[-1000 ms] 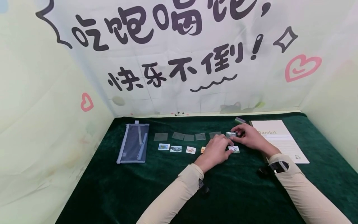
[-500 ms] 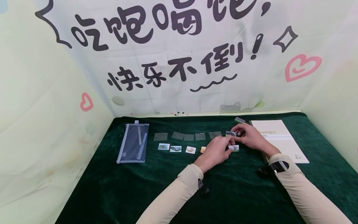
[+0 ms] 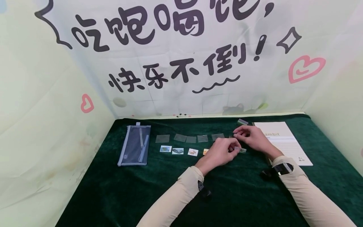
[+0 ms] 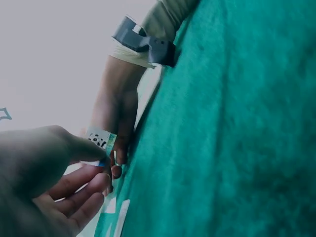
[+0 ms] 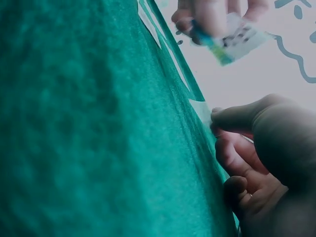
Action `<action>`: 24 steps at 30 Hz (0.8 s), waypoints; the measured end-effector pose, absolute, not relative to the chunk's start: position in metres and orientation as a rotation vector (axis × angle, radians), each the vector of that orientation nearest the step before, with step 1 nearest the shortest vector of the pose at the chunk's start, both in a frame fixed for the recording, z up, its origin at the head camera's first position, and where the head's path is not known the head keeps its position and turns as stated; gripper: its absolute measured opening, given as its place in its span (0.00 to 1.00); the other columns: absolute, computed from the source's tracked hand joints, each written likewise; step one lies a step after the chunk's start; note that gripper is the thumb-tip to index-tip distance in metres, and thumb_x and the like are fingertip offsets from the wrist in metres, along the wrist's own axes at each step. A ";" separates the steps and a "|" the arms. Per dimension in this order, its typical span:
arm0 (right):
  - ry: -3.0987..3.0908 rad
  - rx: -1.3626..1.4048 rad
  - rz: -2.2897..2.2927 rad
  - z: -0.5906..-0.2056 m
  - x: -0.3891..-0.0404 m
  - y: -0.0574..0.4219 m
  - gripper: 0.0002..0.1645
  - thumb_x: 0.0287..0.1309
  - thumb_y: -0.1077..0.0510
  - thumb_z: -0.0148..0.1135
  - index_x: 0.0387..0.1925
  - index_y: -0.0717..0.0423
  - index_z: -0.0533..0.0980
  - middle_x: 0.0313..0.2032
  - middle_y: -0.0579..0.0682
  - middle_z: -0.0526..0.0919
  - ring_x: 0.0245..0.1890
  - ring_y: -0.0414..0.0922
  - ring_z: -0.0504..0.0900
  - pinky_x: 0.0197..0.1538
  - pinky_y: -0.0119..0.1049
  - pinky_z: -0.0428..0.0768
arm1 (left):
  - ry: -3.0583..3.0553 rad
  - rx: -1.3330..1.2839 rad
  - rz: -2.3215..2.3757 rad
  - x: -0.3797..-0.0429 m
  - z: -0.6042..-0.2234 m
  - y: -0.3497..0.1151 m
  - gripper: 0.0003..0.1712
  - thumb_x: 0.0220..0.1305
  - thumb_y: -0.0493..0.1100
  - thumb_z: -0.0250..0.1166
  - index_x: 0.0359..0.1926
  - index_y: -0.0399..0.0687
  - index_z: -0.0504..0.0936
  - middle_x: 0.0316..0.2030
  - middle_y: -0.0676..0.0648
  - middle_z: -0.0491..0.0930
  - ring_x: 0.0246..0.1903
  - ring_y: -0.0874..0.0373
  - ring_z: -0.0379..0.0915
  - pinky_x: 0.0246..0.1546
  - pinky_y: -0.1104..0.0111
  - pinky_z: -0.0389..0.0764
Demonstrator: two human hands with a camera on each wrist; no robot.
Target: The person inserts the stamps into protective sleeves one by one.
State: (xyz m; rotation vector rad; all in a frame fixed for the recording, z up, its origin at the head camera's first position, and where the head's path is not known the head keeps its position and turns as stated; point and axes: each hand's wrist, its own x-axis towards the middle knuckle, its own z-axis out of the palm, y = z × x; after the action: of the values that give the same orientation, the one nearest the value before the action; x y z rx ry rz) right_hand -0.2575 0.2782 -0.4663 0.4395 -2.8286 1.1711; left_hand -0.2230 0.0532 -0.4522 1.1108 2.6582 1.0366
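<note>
Between thumb and fingers my left hand (image 3: 216, 152) pinches a small postage stamp (image 4: 101, 138) with a black-and-white panda picture and a serrated edge. The stamp is held tilted off the cloth, to the right of that hand in the head view. My right hand (image 3: 252, 137) is just beyond it, with thumb and fingertips pinching the edge of a small clear plastic sleeve (image 5: 201, 109) at the right end of a row. That sleeve is mostly covered by the hands in the head view. More stamps (image 3: 177, 151) lie in a nearer row, one partly behind my left hand.
Several clear sleeves (image 3: 163, 138) lie along the back of the dark green cloth (image 3: 113, 195). A zippered mesh pouch (image 3: 134, 145) with a pen-like item inside is at the left. A notepad (image 3: 292, 148) sits at the right, beside a small dark strip (image 3: 242, 122).
My left hand has picked up the panda stamp, which lay flat on the cloth earlier, and shifted slightly right. My right hand stays at the end sleeve.
</note>
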 end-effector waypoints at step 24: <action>-2.757 0.566 1.615 -0.445 -0.225 0.216 0.17 0.75 0.44 0.68 0.51 0.51 0.88 0.44 0.51 0.92 0.40 0.51 0.85 0.47 0.35 0.82 | 2.631 0.626 1.673 -0.222 -0.449 -0.062 0.10 0.81 0.53 0.64 0.55 0.59 0.86 0.41 0.57 0.91 0.39 0.63 0.84 0.47 0.67 0.86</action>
State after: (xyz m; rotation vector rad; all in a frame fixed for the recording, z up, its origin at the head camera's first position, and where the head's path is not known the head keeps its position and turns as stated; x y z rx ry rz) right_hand -0.2253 0.2164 -0.4451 0.5657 -2.7575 1.6147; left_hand -0.2222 -0.0622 -0.4491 0.6255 2.6311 1.6729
